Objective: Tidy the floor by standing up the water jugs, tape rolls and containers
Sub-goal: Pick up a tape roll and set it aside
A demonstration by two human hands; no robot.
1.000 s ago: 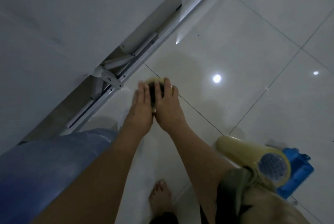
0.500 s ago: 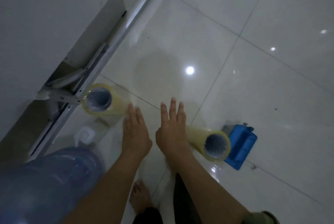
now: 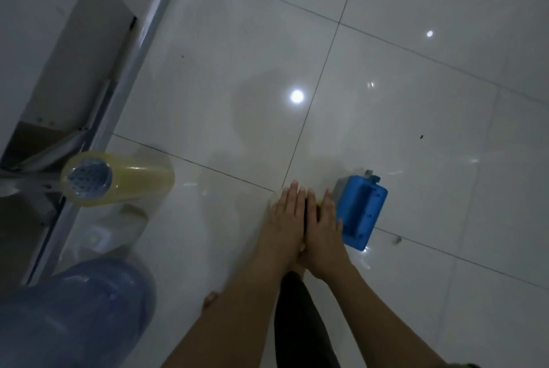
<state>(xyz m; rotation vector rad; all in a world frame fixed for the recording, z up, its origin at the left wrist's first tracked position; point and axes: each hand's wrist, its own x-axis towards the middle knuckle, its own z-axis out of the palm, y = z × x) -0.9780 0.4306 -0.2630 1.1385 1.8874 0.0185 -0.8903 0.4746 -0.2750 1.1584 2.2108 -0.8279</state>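
The left hand (image 3: 286, 214) and the right hand (image 3: 323, 226) are side by side on the floor, fingers flat and pointing away from the person. The 2 hands press in on a second tape roll (image 3: 318, 204) from each side. Only a tiny bit of yellow and a dark gap show between the fingers, so most of that roll is hidden. I cannot tell if it is lying down or standing up.

Just to the right of the right hand sits a blue container (image 3: 361, 211). It is touching or almost touching the hand. It has a grey bit at its far end.

Over on the left, well apart from the hands, a big yellow tape roll (image 3: 117, 179) stands on the white tile floor (image 3: 237, 70). Its open top faces the camera, and you can see blue inside it. It is right beside a metal frame (image 3: 74, 142) that runs along the grey wall.

Down in the left corner is a big blue water jug (image 3: 74, 314). It is see-through and very close to the camera. A small white thing (image 3: 95, 237) lies on the floor between the jug and the big roll. It is too blurry to name.

A bare toe (image 3: 210, 298) peeks out beside the left arm.
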